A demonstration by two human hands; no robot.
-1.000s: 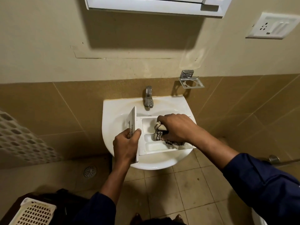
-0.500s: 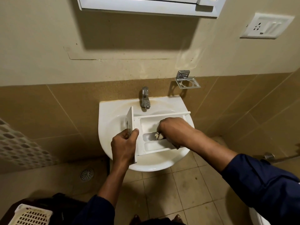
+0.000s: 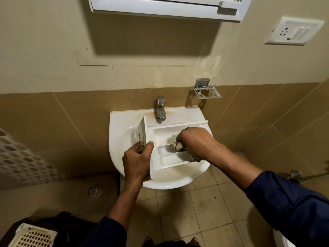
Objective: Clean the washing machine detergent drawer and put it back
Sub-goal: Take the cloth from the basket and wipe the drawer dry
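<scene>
The white detergent drawer (image 3: 170,161) lies across the white wash basin (image 3: 121,138), its front panel standing upright on the left. My left hand (image 3: 138,160) grips that front panel, thumb on its near face. My right hand (image 3: 196,141) holds a bunched white cloth with dark pattern (image 3: 177,146) and presses it into the drawer's middle compartment. Most of the cloth is hidden under my fingers. Both forearms come from dark blue sleeves.
A chrome tap (image 3: 160,108) stands over the basin's back rim. A chrome holder (image 3: 206,90) is fixed to the tiled wall at right. A floor drain (image 3: 94,191) and a white perforated basket (image 3: 32,236) are at lower left. A white cabinet (image 3: 165,6) hangs above.
My right hand has slid the cloth along the drawer's compartments, from the middle towards the right and back. My left hand keeps its grip on the front panel. The view has shifted slightly.
</scene>
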